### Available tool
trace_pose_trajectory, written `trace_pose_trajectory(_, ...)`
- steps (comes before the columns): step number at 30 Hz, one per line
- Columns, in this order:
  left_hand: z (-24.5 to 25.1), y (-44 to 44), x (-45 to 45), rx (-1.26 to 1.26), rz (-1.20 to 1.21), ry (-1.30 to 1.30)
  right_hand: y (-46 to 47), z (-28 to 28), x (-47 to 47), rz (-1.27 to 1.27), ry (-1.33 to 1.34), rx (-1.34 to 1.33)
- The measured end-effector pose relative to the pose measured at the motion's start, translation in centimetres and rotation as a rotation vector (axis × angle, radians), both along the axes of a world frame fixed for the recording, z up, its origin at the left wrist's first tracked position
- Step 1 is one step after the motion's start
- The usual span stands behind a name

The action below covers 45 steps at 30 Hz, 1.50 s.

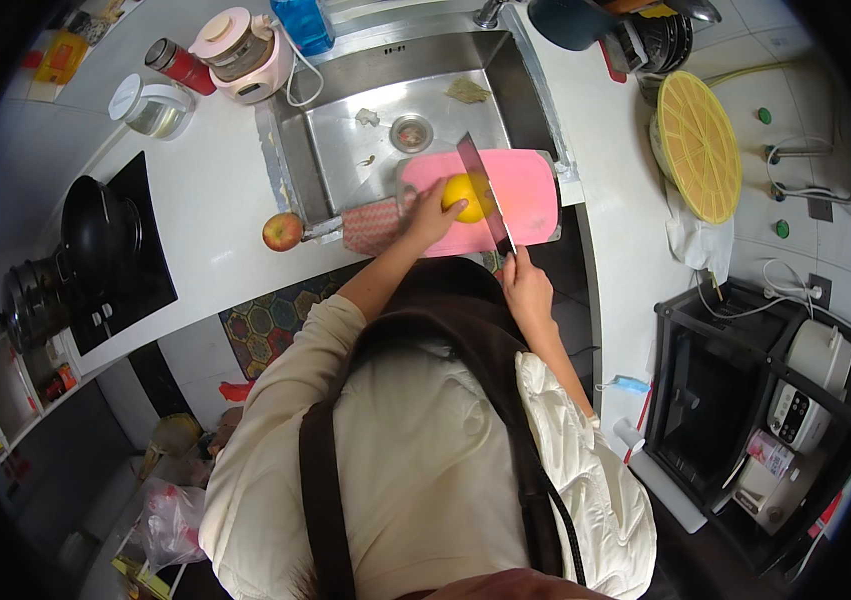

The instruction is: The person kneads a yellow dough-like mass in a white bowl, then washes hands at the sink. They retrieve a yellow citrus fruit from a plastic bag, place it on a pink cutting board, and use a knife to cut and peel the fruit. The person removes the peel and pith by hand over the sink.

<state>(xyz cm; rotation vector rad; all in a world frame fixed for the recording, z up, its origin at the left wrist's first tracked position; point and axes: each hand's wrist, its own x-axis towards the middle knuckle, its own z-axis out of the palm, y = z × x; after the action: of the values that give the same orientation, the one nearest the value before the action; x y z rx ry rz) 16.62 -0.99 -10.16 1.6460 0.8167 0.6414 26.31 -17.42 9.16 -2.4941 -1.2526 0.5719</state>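
Note:
My left hand (434,215) grips the left side of a round yellow fruit, perhaps an orange (464,198), on a pink cutting board (532,196). The handle of a kitchen knife (479,171) is in my right hand (527,286). Its wide blade points away from me and overlaps the fruit's right side; whether it has cut in, I cannot tell. The board lies over the near right part of a steel sink. Beside the board's left end is a pink zigzag-patterned cloth (371,227), and farther left a red and yellow apple (283,232) rests on the white counter.
Scraps lie around the drain (412,134) in the steel sink. A pink electric kettle (241,56), a red tumbler (180,66) and a clear pitcher (153,109) stand back left. Far left is a black wok (90,229) near the cooktop. A yellow round cover (699,148) sits right.

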Motion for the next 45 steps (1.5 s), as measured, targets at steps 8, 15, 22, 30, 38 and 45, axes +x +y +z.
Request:
trace_pose_trajectory(8, 2.8, -0.5, 0.1, 0.128, 0.104, 0.310, 2.9, -0.3, 0.7, 0.060, -0.066, -0.014)
trace_pose_trajectory(15, 2.1, -0.7, 0.4, 0.158, 0.189, 0.273, 0.4, -1.6, 2.0, 0.062, 0.043, 0.038)
trace_pose_trajectory(22, 1.4, -0.4, 0.1, 0.005, 0.084, 0.276, 2.7, -3.7, 2.5, 0.143, 0.024, 0.119)
trace_pose_trajectory(30, -0.1, -0.2, -0.1, -0.108, 0.103, 0.090, 1.0, -2.7, 2.3, 0.181, -0.022, 0.069)
trace_pose_trajectory(38, 1.7, -0.2, -0.3, -0.296, 0.085, -0.003, 0.0, -3.2, 2.9, 0.132, 0.082, 0.102)
trace_pose_trajectory(45, 2.7, 0.2, -0.6, -0.463, 0.059, -0.026, -1.6, 0.0, 7.4, -0.152, 0.229, 0.136)
